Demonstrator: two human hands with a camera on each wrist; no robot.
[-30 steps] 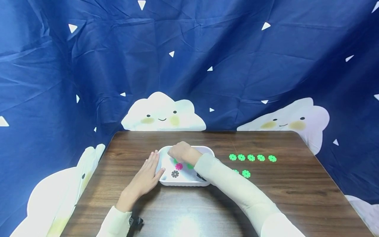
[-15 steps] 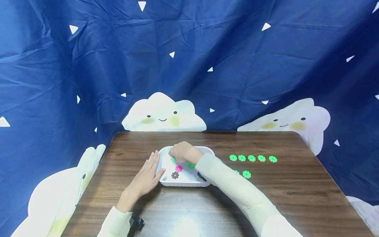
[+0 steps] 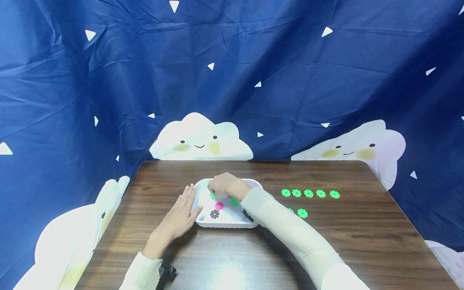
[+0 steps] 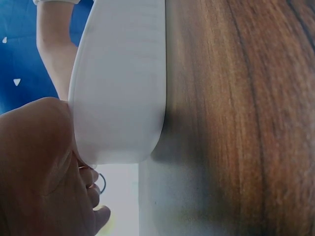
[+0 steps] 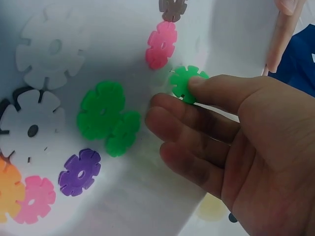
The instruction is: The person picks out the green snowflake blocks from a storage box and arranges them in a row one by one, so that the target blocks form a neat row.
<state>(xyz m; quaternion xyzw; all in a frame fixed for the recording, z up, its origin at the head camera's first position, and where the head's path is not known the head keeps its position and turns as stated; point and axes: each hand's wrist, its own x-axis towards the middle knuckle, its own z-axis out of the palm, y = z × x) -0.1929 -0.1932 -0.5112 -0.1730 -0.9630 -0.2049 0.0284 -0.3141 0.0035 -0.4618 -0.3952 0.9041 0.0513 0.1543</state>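
In the head view my left hand [image 3: 177, 219] rests against the left end of a white plastic tray [image 3: 227, 225], fingers straight along its rim. The left wrist view has the palm beside the tray's outer wall [image 4: 120, 88]. My right hand [image 3: 225, 185] reaches into the tray's far part. Its thumb and forefinger pinch a green notched plastic disc [image 5: 181, 78], while the other fingers curl loosely below. Lying in the tray near that hand are a pink disc [image 5: 161, 45], a brown-grey disc [image 5: 172, 9] and green discs [image 5: 101, 112].
White discs [image 5: 49, 46], a purple disc [image 5: 80, 172] and an orange disc [image 5: 9, 189] also lie in the tray. Right of it, several green discs [image 3: 308, 193] form a row on the wooden table [image 3: 362, 237]. Another green disc [image 3: 302, 213] lies nearer, beside the right sleeve [image 3: 290, 225].
My right hand has shifted slightly to the right inside the tray. The pink and grey discs have slid a little nearer. My left hand has stayed in place.
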